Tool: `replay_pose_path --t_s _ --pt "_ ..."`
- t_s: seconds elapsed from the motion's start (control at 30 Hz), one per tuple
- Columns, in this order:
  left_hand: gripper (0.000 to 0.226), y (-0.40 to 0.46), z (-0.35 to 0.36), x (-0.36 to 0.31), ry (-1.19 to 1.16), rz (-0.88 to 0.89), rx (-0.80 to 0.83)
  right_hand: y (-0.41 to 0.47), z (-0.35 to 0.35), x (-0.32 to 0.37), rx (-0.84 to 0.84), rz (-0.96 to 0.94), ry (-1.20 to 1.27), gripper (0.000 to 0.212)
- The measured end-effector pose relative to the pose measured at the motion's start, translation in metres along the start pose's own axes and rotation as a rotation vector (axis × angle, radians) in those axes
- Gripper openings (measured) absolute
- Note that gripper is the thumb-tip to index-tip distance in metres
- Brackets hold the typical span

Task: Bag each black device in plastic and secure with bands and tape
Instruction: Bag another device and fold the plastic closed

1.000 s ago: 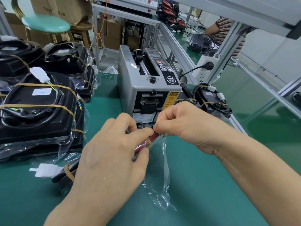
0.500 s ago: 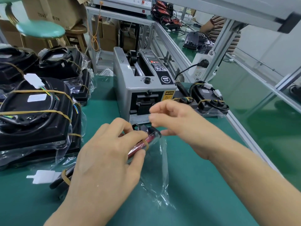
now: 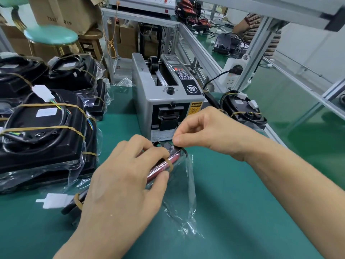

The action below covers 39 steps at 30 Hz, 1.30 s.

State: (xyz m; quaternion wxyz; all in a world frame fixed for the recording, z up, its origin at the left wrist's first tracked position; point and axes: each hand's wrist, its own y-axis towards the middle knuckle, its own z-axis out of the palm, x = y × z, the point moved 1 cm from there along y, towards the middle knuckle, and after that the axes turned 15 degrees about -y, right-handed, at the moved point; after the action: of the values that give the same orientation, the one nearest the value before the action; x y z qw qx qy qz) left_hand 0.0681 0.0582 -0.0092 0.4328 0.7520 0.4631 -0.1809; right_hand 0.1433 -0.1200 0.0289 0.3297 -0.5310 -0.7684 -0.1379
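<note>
A: What's hidden?
B: The left hand (image 3: 119, 186) covers most of the black device (image 3: 164, 165), gripping it at the worktop's (image 3: 242, 212) centre. Only a reddish, shiny edge shows, with a tan rubber band (image 3: 169, 163) round it.
A: And at three o'clock of it?
B: The clear plastic bag (image 3: 188, 199) trails toward five o'clock. The right hand (image 3: 211, 133) pinches something small at the device's top; I can't tell what.

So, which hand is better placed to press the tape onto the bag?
Probably the right hand: its fingertips pinch at the bag's folded end, just below the tape dispenser. The left hand grips the device.
</note>
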Motion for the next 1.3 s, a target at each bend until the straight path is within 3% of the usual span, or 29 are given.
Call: replay_pose_path --t_s 0.3,0.57,0.77,0.93,1.1,1.3 --pt "0.027 0.000 0.000 0.002 -0.018 -0.002 -0.013 0.006 -0.007 0.007 0.111 -0.035 -0.129 0.008" --pt "0.027 0.000 -0.002 0.001 -0.024 -0.008 -0.007 0.004 -0.006 0.016 0.115 -0.242 -0.380 0.018" --pt "0.026 0.000 -0.004 0.004 -0.060 0.002 -0.028 0.001 0.005 0.007 0.138 -0.092 -0.103 0.021" --pt "0.025 0.002 -0.003 0.006 -0.040 0.003 -0.018 -0.001 -0.002 0.007 0.150 -0.004 0.276 0.019" --pt "0.027 0.002 -0.002 0.006 -0.030 0.007 -0.016 0.000 -0.004 0.005 0.234 0.056 0.121 0.015" --pt "0.031 0.003 -0.002 0.004 -0.018 -0.011 -0.010 0.001 -0.001 0.009 0.204 0.056 0.024 0.016"
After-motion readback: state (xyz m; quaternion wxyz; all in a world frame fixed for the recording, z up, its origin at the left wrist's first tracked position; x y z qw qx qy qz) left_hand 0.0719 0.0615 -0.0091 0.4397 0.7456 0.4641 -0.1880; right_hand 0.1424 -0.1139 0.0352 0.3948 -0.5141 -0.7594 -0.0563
